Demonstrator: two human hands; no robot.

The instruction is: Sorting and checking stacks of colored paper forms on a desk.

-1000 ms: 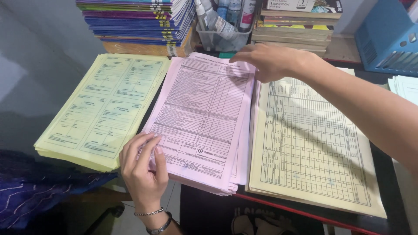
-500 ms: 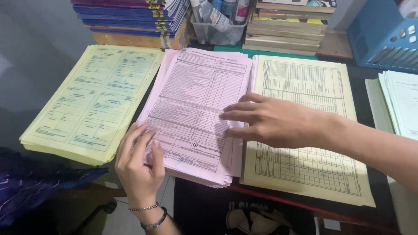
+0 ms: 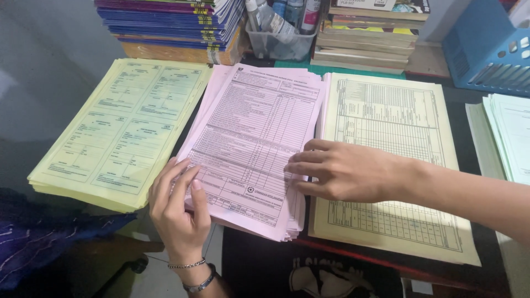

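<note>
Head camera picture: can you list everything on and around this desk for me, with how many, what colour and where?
pink form stack: one, pink, centre, under both hands
yellow form stack: one, pale yellow, left of the pink one
cream table sheets: one stack, cream, right of the pink one
pale green papers: one stack, far right edge
notebooks: one pile, purple and blue covers, back left
clear tub with bottles: one, back centre
old books: one pile, brownish, back right
blue file tray: one, top right
left hand: on the pink stack's lower left corner, bracelets at the wrist
right hand: flat on the pink stack's right edge
</note>
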